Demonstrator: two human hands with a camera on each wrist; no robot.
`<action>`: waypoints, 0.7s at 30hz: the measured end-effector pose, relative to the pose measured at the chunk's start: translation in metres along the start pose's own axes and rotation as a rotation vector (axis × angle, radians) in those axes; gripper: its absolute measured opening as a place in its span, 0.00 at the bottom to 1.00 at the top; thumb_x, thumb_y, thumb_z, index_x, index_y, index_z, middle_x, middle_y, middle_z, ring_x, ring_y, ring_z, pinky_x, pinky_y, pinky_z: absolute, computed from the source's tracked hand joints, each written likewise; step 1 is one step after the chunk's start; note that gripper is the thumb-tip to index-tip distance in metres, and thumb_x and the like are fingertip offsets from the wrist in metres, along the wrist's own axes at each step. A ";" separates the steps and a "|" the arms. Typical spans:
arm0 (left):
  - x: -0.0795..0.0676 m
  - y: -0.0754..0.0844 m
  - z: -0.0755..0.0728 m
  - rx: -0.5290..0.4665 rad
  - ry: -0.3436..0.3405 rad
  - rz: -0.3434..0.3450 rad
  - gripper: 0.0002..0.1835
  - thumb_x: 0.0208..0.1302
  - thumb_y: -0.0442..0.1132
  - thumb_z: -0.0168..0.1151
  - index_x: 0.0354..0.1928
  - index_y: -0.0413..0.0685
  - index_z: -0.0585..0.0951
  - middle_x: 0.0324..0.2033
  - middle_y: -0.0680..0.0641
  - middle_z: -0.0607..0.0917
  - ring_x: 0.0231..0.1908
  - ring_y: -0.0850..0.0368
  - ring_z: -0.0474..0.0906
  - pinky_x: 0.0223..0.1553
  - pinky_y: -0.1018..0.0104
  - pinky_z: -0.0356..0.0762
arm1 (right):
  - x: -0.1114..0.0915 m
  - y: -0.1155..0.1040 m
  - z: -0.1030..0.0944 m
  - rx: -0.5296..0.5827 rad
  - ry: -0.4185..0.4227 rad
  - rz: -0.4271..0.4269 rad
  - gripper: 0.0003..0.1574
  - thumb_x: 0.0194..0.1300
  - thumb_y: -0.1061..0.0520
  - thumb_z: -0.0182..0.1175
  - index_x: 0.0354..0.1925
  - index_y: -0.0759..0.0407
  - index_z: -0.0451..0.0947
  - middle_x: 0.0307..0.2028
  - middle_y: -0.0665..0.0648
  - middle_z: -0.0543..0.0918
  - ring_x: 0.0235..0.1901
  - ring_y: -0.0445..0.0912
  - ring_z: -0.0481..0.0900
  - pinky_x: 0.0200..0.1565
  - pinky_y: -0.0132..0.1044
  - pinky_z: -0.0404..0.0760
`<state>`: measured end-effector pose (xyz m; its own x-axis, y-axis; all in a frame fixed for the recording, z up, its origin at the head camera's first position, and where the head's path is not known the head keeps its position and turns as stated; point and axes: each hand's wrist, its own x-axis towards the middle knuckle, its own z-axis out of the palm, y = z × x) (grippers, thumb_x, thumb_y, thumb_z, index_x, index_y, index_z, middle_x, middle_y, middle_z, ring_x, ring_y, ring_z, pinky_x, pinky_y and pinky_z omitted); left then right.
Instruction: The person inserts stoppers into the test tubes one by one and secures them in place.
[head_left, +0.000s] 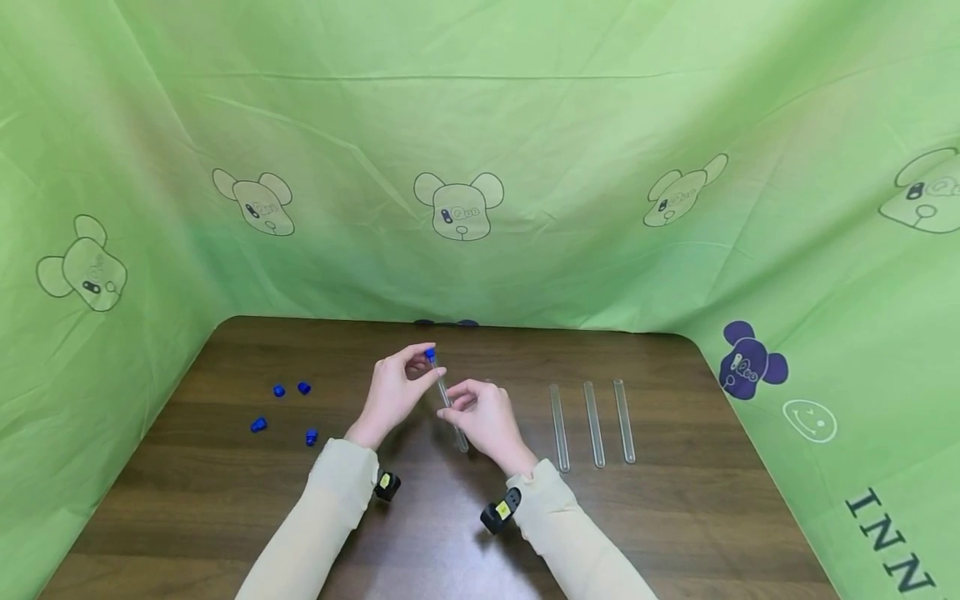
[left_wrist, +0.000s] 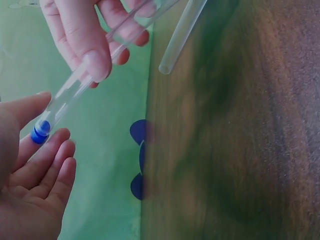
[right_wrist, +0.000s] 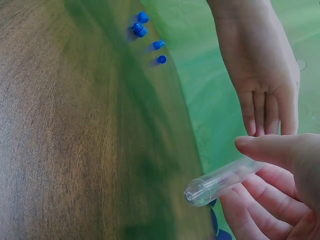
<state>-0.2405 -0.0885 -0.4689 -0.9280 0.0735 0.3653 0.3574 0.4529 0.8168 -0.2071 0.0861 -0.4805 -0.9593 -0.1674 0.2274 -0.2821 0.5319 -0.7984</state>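
Observation:
A clear test tube [head_left: 461,441] slants over the middle of the table, its rounded end low and toward the person. In its upper mouth sits a blue stopper [head_left: 431,354], whose tapered part shows inside the glass in the left wrist view. My left hand [head_left: 392,390] pinches the stoppered end, index finger at the stopper [left_wrist: 40,133] and thumb by the tube's side; its other fingers are loosely bent. Lower down, my right hand [head_left: 486,418] grips the tube between thumb and fingers. The rounded end of the tube [right_wrist: 220,182] sticks out past that hand in the right wrist view.
Several loose blue stoppers [head_left: 258,424] lie on the table to the left. To the right, three clear test tubes [head_left: 593,425] lie side by side, roughly parallel. Green printed cloth [head_left: 465,275] hangs around the back and sides of the brown wooden table [head_left: 420,533].

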 end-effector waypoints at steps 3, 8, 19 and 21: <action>-0.001 -0.002 0.002 -0.022 -0.002 -0.001 0.22 0.62 0.37 0.75 0.57 0.40 0.83 0.36 0.46 0.89 0.37 0.52 0.87 0.43 0.58 0.84 | 0.000 0.000 0.000 0.006 -0.005 0.006 0.13 0.54 0.61 0.78 0.38 0.60 0.87 0.25 0.48 0.85 0.26 0.39 0.84 0.33 0.35 0.84; -0.002 -0.003 0.004 -0.056 -0.007 -0.016 0.22 0.64 0.36 0.73 0.59 0.40 0.82 0.36 0.46 0.90 0.36 0.52 0.88 0.42 0.58 0.85 | 0.000 -0.001 -0.001 0.009 -0.004 0.005 0.12 0.55 0.60 0.78 0.38 0.59 0.87 0.25 0.48 0.85 0.25 0.39 0.83 0.33 0.35 0.84; -0.004 -0.002 0.007 -0.072 0.005 -0.029 0.22 0.66 0.37 0.71 0.61 0.41 0.81 0.35 0.47 0.90 0.36 0.52 0.87 0.43 0.58 0.85 | 0.000 -0.001 -0.001 0.018 0.009 0.014 0.12 0.55 0.62 0.78 0.38 0.59 0.87 0.26 0.48 0.85 0.26 0.40 0.84 0.34 0.35 0.84; -0.004 -0.002 0.008 -0.070 0.010 -0.026 0.22 0.66 0.37 0.71 0.61 0.42 0.81 0.35 0.48 0.89 0.36 0.53 0.86 0.43 0.59 0.85 | 0.001 -0.001 -0.001 0.020 0.008 0.017 0.11 0.55 0.62 0.78 0.38 0.60 0.87 0.26 0.48 0.85 0.26 0.40 0.84 0.34 0.35 0.84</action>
<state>-0.2386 -0.0822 -0.4753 -0.9360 0.0532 0.3480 0.3402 0.3911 0.8552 -0.2074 0.0864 -0.4790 -0.9642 -0.1514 0.2179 -0.2651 0.5177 -0.8135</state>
